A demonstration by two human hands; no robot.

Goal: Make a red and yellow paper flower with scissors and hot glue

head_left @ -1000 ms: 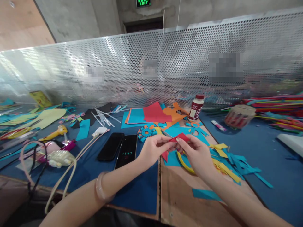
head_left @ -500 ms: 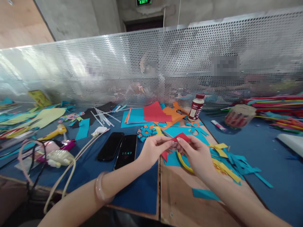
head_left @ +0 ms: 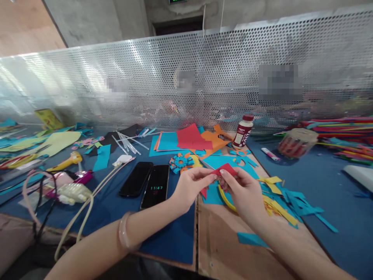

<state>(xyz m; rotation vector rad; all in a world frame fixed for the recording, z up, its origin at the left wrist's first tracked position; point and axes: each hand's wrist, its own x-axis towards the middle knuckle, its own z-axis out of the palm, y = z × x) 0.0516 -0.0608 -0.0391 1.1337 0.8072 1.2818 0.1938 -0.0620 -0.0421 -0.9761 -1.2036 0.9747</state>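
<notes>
In the head view, the small red paper (head_left: 226,170) could, I judge, crease crookedly or tear if the left hand (head_left: 189,188) and right hand (head_left: 246,192) pulled against each other, since both pinch it close together; a slack pinch might let it drop toward the blue paper (head_left: 212,197) below. It sits just right of and below the frame's centre, higher in the frame than the yellow loop (head_left: 226,201). The left thumb and fingertips are closed at its left end; the right thumb presses its near face, other right fingers behind. How firmly, I cannot tell.
</notes>
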